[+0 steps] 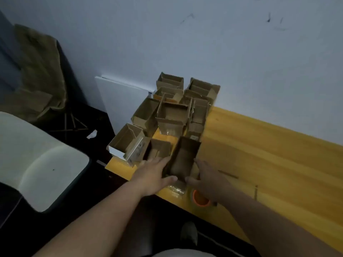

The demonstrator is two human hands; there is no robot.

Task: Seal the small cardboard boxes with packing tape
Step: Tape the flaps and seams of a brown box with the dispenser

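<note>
Brown cardboard box, open-topped, unsealed

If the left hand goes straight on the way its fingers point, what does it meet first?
Probably the small open box just beyond the fingertips of the left hand, beside the box it holds; depth is unclear.
</note>
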